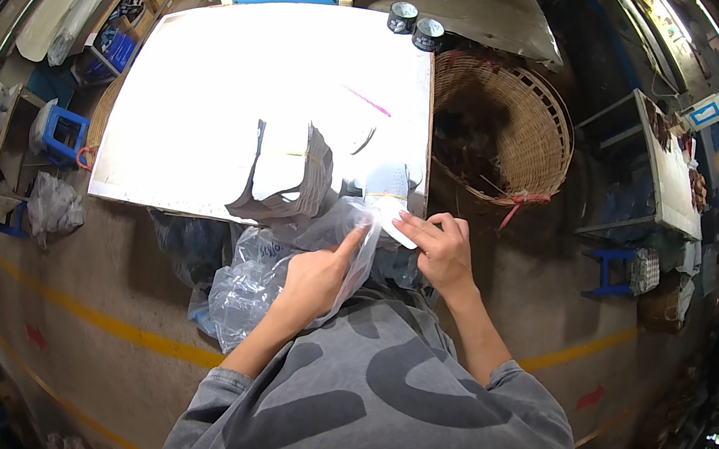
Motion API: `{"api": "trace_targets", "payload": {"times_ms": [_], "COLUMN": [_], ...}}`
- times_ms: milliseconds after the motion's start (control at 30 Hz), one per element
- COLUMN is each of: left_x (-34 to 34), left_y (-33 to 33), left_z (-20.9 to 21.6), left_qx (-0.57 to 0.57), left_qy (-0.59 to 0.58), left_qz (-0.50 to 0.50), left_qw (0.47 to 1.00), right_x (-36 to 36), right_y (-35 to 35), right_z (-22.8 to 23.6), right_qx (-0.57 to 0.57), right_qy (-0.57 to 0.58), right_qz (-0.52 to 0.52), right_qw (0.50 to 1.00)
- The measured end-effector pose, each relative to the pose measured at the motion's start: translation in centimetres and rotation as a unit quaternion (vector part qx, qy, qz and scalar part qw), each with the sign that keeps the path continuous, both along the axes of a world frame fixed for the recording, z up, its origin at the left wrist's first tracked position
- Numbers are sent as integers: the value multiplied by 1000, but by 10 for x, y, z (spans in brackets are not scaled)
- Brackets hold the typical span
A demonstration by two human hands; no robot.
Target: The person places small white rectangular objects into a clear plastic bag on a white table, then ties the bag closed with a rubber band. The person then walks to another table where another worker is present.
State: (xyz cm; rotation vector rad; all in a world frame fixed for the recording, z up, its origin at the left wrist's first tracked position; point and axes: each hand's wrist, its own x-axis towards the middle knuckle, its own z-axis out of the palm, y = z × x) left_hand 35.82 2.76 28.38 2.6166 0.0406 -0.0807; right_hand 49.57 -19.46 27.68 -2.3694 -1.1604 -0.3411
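Note:
At the table's near edge, my left hand (318,282) has its index finger stretched out over a clear plastic bag (249,294), its other fingers curled against the film. The bag hangs down over the edge. My right hand (443,252) pinches a small white flat piece (399,227) beside the gathered plastic. Just beyond lies a pale stack (388,179) with a yellowish band around it. Left of that sits a larger stack of grey-edged sheets (314,176), also banded. What lies under the plastic at my fingertips is hard to make out.
The white tabletop (211,100) is overexposed, with a pink mark (367,100) on it. Two tape rolls (414,26) stand at its far right corner. A wicker basket (536,130) is right of the table. Blue stools (64,134) and yellow floor lines (116,326) lie around.

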Motion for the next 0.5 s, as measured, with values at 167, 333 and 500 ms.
{"api": "trace_targets", "payload": {"times_ms": [167,333,500], "left_x": [15,20,27], "left_y": [-16,-29,-39], "left_z": [-4,-1,3], "left_qx": [16,60,37], "left_qy": [-22,29,16], "left_qz": [-9,12,48], "left_qw": [1000,998,998], "right_x": [-1,2,6], "right_y": [-1,2,11], "right_z": [-9,-10,-9], "right_qx": [-31,-57,-117], "right_qy": [-61,-99,-151], "right_qz": [-24,-55,-26], "right_qw": [997,992,981]}}
